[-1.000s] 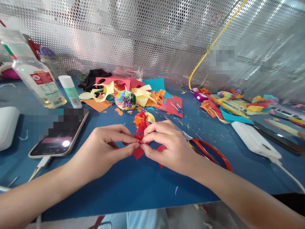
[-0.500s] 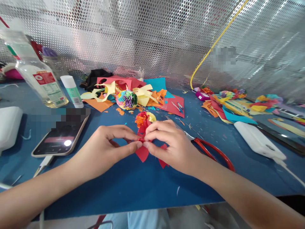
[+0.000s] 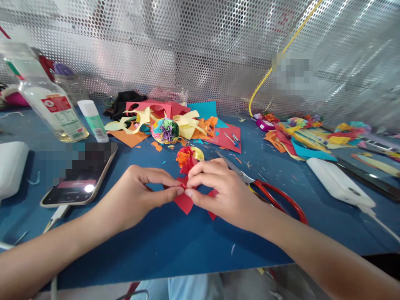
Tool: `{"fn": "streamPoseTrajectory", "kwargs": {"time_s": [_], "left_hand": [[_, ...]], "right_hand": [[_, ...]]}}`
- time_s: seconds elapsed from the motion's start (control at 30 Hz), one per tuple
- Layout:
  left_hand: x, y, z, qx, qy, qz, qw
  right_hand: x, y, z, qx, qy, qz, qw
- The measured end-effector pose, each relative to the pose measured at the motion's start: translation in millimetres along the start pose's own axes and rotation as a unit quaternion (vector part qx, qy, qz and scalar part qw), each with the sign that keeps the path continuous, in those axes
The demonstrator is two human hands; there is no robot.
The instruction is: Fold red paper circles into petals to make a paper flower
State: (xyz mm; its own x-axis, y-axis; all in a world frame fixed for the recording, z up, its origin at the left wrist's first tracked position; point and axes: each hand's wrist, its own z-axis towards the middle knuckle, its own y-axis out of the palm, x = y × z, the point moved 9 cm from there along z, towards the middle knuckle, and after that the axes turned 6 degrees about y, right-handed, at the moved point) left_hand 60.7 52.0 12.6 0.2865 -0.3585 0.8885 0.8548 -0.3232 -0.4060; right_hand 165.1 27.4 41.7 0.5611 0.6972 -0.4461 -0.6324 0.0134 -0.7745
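Both my hands meet at the middle of the blue table, pinching a small piece of red paper [image 3: 182,186] between thumbs and fingertips. My left hand [image 3: 142,193] closes on it from the left; my right hand [image 3: 220,187] closes on it from the right. More red paper pieces [image 3: 185,203] lie under and beside my fingers, partly covered. Just beyond my fingertips sits a ruffled paper flower [image 3: 186,156] in red, orange and yellow. Scissors [image 3: 265,187] with red handles lie partly hidden behind my right hand.
A multicoloured paper ball [image 3: 164,130] sits before coloured paper scraps [image 3: 190,121]. At left are a glue stick [image 3: 93,121], a bottle [image 3: 53,104] and a phone [image 3: 84,179] on a cable. A white power bank [image 3: 339,183] and paper pieces [image 3: 304,139] lie right. Perforated metal [image 3: 187,50] stands behind.
My fingertips have shifted slightly left with the pinched red paper. My right hand has moved a little down and left, showing more of the scissor blades.
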Motion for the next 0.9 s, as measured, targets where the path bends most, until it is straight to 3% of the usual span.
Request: {"fn": "streamPoseTrajectory", "kwargs": {"time_s": [0.27,0.47,0.73,0.9], "left_hand": [[0,-0.9,-1,0.004,-0.026,-0.001,1.000],[1,-5.0,-4,0.014,-0.047,0.022,0.999],[1,-3.1,-8,0.016,-0.090,0.050,0.995],[7,0.7,-7,-0.001,-0.070,0.064,0.995]], "right_hand": [[-4,-2,-1,0.012,-0.034,-0.008,0.999],[-1,-10,-3,0.051,-0.010,0.000,0.999],[-3,-3,-1,0.015,-0.015,0.005,1.000],[-7,0,-3,0.007,-0.039,0.000,0.999]]}}
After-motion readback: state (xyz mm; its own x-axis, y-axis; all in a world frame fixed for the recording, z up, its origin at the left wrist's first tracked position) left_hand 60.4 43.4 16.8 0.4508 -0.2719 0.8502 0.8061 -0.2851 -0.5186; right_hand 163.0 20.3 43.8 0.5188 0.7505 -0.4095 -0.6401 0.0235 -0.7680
